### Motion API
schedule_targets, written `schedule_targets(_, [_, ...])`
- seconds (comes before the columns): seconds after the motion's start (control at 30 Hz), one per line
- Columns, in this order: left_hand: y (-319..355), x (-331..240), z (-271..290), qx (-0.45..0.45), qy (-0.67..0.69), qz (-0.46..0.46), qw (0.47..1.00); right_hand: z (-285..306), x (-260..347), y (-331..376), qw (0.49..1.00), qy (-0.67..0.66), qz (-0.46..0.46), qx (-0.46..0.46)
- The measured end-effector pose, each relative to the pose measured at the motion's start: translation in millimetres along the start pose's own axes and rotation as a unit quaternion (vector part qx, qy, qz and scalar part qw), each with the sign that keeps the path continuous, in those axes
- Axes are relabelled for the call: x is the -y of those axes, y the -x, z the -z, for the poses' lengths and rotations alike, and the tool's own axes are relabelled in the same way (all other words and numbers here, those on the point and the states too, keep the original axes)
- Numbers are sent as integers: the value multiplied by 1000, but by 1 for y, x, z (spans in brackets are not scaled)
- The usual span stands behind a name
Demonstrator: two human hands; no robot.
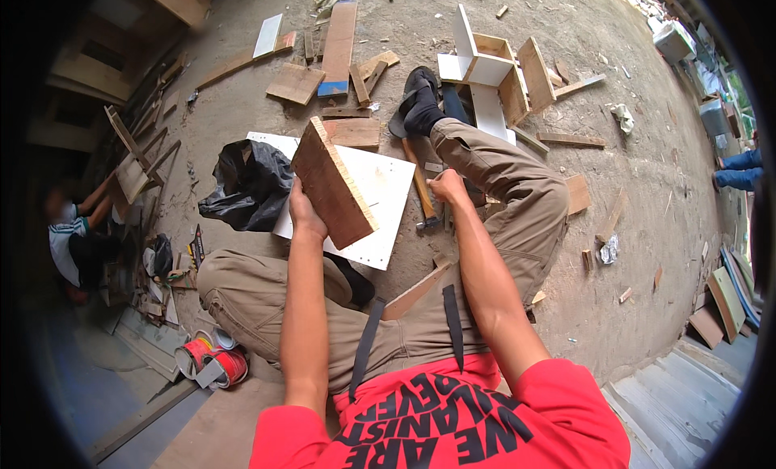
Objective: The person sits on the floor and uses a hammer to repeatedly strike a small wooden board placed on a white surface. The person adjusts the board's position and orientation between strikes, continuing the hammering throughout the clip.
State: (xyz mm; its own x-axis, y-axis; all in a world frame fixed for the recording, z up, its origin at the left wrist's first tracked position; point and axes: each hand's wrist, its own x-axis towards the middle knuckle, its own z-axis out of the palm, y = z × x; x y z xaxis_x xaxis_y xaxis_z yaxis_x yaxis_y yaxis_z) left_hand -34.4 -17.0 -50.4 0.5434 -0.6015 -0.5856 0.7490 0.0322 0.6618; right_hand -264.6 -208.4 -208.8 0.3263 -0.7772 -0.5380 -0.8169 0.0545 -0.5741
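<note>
My left hand [307, 214] grips a short brown wooden board [331, 186] by its near left edge, holding it tilted up on its side. Beneath it lies a white panel [388, 186] with small holes along its edges. My right hand [449, 186] is closed, with its fingers curled; what they hold, if anything, is too small to make out. Just left of that hand, a hammer [423, 190] with a wooden handle rests on the ground, its head toward me. A crumpled black plastic bag [249, 185] lies left of the board.
Beyond my outstretched foot stands a partly assembled wooden box [493, 73]. Loose planks [338, 45] and offcuts lie ahead. Red cans [222, 368] stand at my left knee. Another person [73, 235] handles a wooden frame [133, 170] at far left; someone's blue-clad legs [740, 170] show at right.
</note>
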Motion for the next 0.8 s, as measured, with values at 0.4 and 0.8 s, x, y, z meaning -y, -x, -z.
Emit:
schedule_targets(0.4, [-20,11,43,201,136,201,949,-75,-20,-23,995,95,44,1])
schedule_targets(0.8, [-45,32,85,325,220,157,907,-61,-10,-14,998,62,-31,9])
